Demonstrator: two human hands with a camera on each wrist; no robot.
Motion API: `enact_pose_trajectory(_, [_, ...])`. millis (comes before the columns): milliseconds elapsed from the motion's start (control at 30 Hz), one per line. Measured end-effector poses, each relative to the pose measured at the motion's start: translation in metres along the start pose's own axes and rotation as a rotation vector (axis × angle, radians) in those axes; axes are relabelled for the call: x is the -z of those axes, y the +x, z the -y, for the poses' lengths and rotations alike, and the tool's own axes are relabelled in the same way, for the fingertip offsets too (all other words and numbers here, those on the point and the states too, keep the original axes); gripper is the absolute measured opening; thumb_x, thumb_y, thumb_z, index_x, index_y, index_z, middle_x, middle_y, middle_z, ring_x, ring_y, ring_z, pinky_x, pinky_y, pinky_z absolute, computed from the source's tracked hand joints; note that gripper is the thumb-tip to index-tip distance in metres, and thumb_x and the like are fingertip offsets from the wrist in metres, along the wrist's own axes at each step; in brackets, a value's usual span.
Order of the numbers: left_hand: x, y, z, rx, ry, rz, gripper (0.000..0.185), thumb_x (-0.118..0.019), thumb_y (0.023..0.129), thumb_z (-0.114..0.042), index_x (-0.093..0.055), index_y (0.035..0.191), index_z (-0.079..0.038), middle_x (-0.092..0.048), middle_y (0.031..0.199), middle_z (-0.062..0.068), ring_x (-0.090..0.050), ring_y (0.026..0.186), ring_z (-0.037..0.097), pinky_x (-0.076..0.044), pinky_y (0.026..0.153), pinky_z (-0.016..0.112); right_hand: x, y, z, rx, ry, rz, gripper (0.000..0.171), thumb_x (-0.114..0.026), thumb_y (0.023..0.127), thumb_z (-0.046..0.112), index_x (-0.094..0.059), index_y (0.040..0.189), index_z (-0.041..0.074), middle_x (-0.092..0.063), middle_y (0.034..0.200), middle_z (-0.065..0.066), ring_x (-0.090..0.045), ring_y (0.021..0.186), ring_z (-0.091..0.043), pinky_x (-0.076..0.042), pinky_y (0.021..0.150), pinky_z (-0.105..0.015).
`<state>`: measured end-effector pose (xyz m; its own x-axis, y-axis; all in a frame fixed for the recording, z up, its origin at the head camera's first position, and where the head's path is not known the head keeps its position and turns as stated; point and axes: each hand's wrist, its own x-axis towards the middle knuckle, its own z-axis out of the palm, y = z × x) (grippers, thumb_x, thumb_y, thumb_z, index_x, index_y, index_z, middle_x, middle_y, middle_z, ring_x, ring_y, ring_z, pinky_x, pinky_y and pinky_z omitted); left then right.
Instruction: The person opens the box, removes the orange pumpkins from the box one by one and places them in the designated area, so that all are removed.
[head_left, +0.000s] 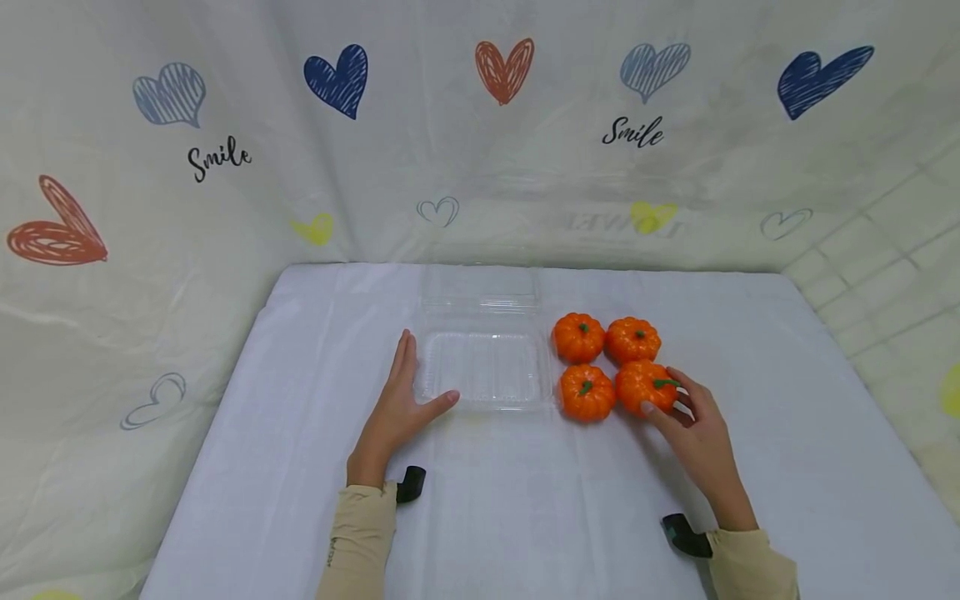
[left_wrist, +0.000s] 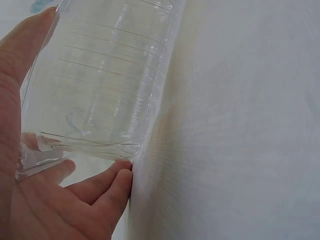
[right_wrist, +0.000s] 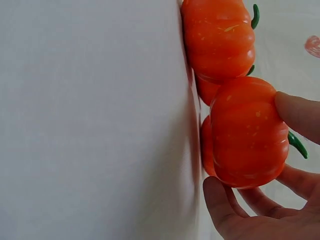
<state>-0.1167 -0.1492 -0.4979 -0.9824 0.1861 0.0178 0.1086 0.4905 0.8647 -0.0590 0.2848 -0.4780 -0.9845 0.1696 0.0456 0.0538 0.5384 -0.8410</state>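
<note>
A clear plastic clamshell container (head_left: pixel 483 371) stands on the table with its lid (head_left: pixel 480 287) folded back. My left hand (head_left: pixel 397 408) is at its near left corner. The straight fingers lie along the left side and the thumb reaches over the front edge, as the left wrist view also shows. My right hand (head_left: pixel 693 429) grips a small orange pumpkin (head_left: pixel 643 386) between thumb and fingers, its green stem tilted toward the palm. In the right wrist view this pumpkin (right_wrist: pixel 247 135) stands slightly off the cloth. Beside it sit three more pumpkins: near left (head_left: pixel 587 395), far left (head_left: pixel 577 339) and far right (head_left: pixel 633 340).
A white cloth (head_left: pixel 525 508) covers the table. Behind it hangs a pale curtain (head_left: pixel 420 150) printed with hearts and the word Smile. Black wrist mounts (head_left: pixel 410 484) project from both sleeves. The pumpkins stand close along the container's right side.
</note>
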Motion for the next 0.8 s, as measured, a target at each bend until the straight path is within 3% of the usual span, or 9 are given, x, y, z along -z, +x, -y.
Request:
enact_pose_trajectory(400, [0.0004, -0.0006, -0.0027, -0.005, -0.004, 0.001, 0.125, -0.080, 0.090, -0.059, 0.003, 0.173, -0.016, 0.010, 0.179, -0.007, 0.001, 0.164, 0.020, -0.014, 0.129, 0.058, -0.0001, -0.0025, -0.0024, -0.004, -0.026, 0.018, 0.075, -0.073, 0.105, 0.030, -0.037, 0.165, 0.003, -0.038, 0.160, -0.024, -0.044, 0.142, -0.049, -0.036, 0.092, 0.000])
enact_pose_trajectory(800, [0.0014, -0.0016, -0.0017, 0.010, 0.010, 0.005, 0.126, -0.080, 0.089, -0.062, 0.004, 0.173, -0.018, 0.011, 0.178, -0.012, 0.001, 0.164, 0.018, -0.014, 0.129, 0.056, -0.0031, -0.0026, -0.0061, 0.027, -0.039, 0.035, 0.076, -0.074, 0.105, 0.028, -0.035, 0.165, 0.002, -0.037, 0.161, -0.027, -0.042, 0.142, -0.050, -0.034, 0.090, 0.001])
